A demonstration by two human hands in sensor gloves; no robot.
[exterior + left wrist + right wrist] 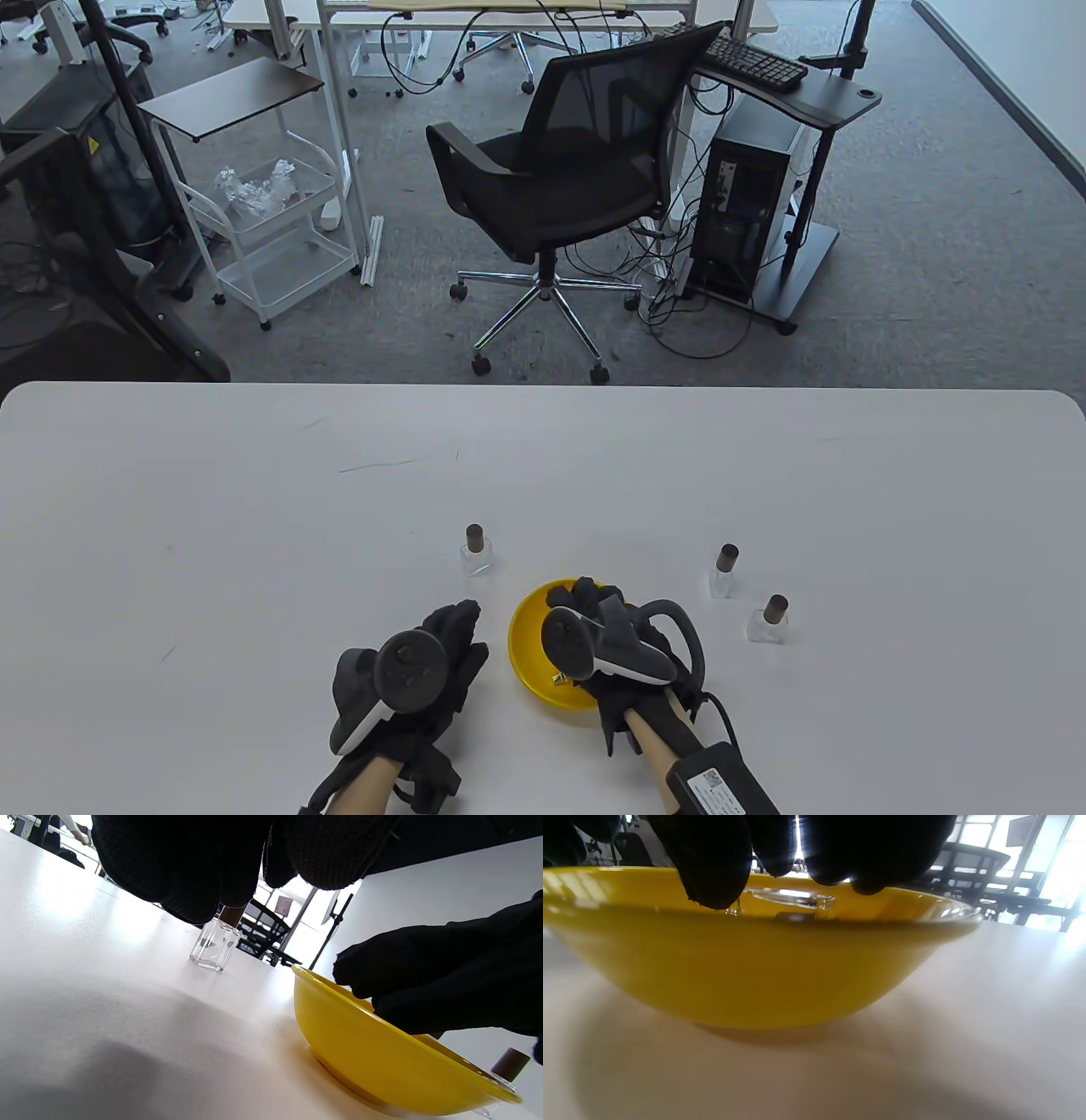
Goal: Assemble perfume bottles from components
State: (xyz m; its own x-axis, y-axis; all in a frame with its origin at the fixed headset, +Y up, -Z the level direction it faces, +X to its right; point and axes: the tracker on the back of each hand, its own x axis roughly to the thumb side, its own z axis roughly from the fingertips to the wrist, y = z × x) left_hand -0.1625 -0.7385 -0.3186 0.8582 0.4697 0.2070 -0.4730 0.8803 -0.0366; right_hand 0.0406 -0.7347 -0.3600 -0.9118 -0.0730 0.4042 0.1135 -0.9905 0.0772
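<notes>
From the table view, the right hand point(612, 638) reaches into the shallow yellow plastic bowl point(530, 645) on the white table point(254, 552); the left hand point(424, 658) rests just left of the bowl, fingers loosely curled, holding nothing. Three clear glass perfume bottles with brown caps stand beyond it: one point(477, 550) behind-left, two point(724, 571) point(769, 620) to its right. In the right wrist view, fingertips point(712, 866) hang over a clear glass piece point(793, 897) in the bowl; whether they grip it I cannot tell.

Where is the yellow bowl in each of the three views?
Table view: yellow bowl at bottom centre, partly under the right hand.
Left wrist view: lower right, right hand reaching in.
Right wrist view: fills the middle.
Shared landmark: the white table.
</notes>
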